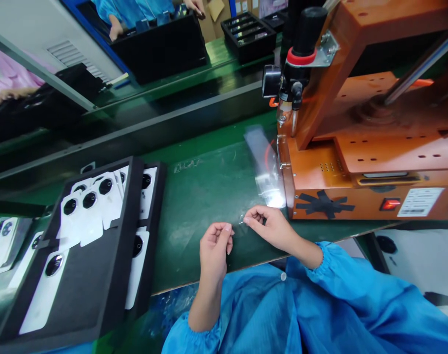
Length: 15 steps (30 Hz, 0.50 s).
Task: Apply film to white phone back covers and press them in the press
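Observation:
My left hand [214, 246] hovers over the green mat [209, 191] near the table's front edge, fingers curled, thumb and forefinger pinched. Just right of it my right hand [270, 223] pinches a tiny, thin clear piece [242, 221] between thumb and forefinger; what it is I cannot make out. A clear plastic film sheet [264, 167] lies on the mat beyond my right hand, against the orange machine. Both arms wear blue sleeves.
An orange press machine [356, 147] with a red switch fills the right side. A black foam tray [94, 275] of white phone-case parts with camera cutouts sits at left. Beyond runs a conveyor [172, 118] with black trays; other people's hands work at the far side.

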Each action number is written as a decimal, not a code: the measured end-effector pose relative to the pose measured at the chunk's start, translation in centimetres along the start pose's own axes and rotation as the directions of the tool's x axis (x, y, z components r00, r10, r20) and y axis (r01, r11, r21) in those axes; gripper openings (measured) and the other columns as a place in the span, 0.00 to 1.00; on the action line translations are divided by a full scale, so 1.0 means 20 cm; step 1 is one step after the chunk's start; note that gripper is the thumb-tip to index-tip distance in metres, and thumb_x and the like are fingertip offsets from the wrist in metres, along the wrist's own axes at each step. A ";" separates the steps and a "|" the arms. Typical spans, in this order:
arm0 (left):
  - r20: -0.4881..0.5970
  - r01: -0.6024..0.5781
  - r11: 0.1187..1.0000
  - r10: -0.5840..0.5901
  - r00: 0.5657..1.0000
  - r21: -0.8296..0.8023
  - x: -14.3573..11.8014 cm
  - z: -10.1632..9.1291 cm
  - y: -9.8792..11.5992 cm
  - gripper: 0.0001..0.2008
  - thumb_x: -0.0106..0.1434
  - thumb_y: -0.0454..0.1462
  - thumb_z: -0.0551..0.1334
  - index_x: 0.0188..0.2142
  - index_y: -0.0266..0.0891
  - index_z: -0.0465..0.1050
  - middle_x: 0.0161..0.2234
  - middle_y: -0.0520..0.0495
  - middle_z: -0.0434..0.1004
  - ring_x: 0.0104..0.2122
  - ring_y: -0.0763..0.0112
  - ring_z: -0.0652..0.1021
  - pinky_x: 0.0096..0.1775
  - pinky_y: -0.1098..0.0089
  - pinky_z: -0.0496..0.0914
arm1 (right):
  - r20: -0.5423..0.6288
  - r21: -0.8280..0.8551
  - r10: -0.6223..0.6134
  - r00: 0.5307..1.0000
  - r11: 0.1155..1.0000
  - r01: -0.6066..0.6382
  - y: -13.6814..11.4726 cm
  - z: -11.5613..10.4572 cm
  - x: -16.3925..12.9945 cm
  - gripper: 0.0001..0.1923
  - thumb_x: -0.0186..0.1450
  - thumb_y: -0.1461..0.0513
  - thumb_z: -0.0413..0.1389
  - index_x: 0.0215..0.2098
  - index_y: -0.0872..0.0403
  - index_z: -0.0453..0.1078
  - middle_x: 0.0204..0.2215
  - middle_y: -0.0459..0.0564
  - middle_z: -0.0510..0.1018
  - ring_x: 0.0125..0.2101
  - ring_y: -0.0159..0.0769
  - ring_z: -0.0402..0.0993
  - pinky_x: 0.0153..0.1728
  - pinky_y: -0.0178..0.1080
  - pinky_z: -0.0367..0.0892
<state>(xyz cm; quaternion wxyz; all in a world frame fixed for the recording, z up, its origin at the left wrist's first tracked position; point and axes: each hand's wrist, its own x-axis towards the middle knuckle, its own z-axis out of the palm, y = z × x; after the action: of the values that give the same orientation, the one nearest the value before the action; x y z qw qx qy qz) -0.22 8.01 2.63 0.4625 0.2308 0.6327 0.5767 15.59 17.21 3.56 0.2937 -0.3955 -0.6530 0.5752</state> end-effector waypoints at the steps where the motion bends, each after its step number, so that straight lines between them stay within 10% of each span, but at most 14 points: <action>1: 0.003 -0.004 1.000 0.004 1.000 0.006 0.00 0.00 0.00 0.16 0.62 0.48 0.69 0.33 0.37 0.71 0.26 0.55 0.69 0.20 0.83 0.64 0.20 0.80 0.58 | -0.001 -0.004 -0.004 1.000 1.000 0.004 0.00 0.00 0.00 0.09 0.66 0.57 0.58 0.33 0.54 0.75 0.26 0.45 0.78 0.26 0.29 0.70 0.28 0.32 0.64; 6: 0.030 -0.056 0.996 0.055 0.998 0.063 -0.02 0.01 -0.02 0.16 0.65 0.47 0.66 0.44 0.39 0.71 0.31 0.52 0.74 0.23 0.81 0.69 0.20 0.80 0.60 | -0.006 -0.104 -0.049 0.999 0.993 0.048 0.00 0.01 0.00 0.07 0.67 0.59 0.57 0.32 0.54 0.74 0.25 0.43 0.76 0.25 0.28 0.68 0.28 0.32 0.63; 10: 0.180 -0.319 0.877 0.270 0.946 0.359 -0.05 0.04 -0.05 0.30 0.67 0.45 0.63 0.65 0.43 0.60 0.45 0.44 0.76 0.33 0.74 0.76 0.31 0.74 0.72 | 0.061 -0.256 -0.108 0.992 0.959 0.120 0.01 0.01 0.00 0.06 0.67 0.61 0.57 0.33 0.53 0.74 0.27 0.43 0.77 0.26 0.28 0.70 0.31 0.33 0.63; 15: 0.231 -0.435 0.670 0.376 0.898 0.601 -0.24 -0.13 -0.18 0.12 0.70 0.42 0.58 0.49 0.44 0.76 0.38 0.44 0.79 0.37 0.64 0.79 0.44 0.63 0.75 | 0.312 -0.350 -0.285 0.906 0.853 0.389 0.02 0.00 -0.02 0.07 0.70 0.61 0.57 0.35 0.52 0.75 0.31 0.44 0.81 0.33 0.31 0.76 0.42 0.37 0.64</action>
<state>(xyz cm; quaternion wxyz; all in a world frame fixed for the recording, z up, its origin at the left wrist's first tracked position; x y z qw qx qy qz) 0.66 1.90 0.60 0.2433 0.5337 0.7021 0.4038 15.92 16.91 3.18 0.2184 -0.2506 -0.8484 0.4119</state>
